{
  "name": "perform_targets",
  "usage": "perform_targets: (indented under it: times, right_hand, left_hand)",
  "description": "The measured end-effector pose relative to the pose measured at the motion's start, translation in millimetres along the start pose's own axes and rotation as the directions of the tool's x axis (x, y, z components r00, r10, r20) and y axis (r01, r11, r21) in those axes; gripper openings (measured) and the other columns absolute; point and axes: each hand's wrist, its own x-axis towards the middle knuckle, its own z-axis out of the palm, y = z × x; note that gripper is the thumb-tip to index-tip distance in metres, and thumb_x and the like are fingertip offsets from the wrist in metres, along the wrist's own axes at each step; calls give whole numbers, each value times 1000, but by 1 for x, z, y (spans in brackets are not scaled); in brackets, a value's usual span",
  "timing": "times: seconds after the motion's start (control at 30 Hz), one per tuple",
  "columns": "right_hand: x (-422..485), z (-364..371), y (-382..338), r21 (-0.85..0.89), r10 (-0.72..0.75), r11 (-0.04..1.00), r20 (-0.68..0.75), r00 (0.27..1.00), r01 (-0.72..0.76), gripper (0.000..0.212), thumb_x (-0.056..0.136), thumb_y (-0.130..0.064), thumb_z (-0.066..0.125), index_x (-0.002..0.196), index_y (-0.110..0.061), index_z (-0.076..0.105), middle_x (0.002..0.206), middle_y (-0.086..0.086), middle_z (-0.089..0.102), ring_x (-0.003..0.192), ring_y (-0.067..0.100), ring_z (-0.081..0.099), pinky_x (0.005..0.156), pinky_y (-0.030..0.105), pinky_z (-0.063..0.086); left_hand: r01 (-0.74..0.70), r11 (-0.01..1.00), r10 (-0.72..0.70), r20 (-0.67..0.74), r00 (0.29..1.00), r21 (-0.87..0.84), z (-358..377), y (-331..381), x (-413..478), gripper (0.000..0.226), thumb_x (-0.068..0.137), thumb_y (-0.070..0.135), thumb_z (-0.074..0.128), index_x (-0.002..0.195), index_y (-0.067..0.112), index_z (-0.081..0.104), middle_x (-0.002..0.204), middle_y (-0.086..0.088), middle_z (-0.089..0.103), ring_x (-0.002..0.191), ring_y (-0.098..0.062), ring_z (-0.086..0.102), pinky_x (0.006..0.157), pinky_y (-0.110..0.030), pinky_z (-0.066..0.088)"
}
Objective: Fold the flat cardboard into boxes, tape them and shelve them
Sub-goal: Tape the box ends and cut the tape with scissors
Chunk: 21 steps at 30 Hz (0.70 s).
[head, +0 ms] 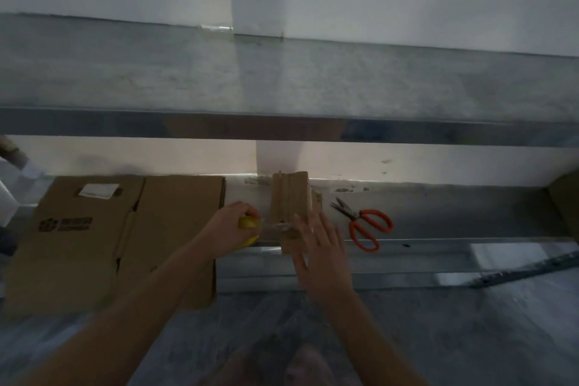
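The left hand (233, 218) is closed around a yellow tape roll (247, 224), a clear strip stretched from it to the small cardboard box (291, 200) standing near the shelf's (438, 204) front edge. The right hand (316, 247) lies open, fingers spread, pressed on the box. Flat cardboard (109, 238) lies at the shelf's left end, orange scissors (365, 224) right of the box

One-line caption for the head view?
Left hand pulls tape from a yellow roll onto a small box steadied by the right hand.
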Motion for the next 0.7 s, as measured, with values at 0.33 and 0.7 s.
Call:
perform_targets:
  times: [0.33,0.7]
  right_hand:
    - [-1,16,5,54,145,987,77,986,-150,60,95,-29,52,151,-32,31,160,-7,25,142,22,34,107,40,42]
    - [11,-2,-9,-9,165,986,29,986,-165,41,100,-37,44,140,-30,52,151,-5,42,144,25,30,107,49,42]
  left_hand:
    - [-18,999,21,71,997,-41,6,-8,6,34,84,31,72,113,20,60,113,4,55,100,-11,52,78,-20,36]
    - [-122,992,122,-9,992,-16,-32,-20,1,28,81,31,74,103,32,57,105,18,51,94,-1,50,75,-12,37]
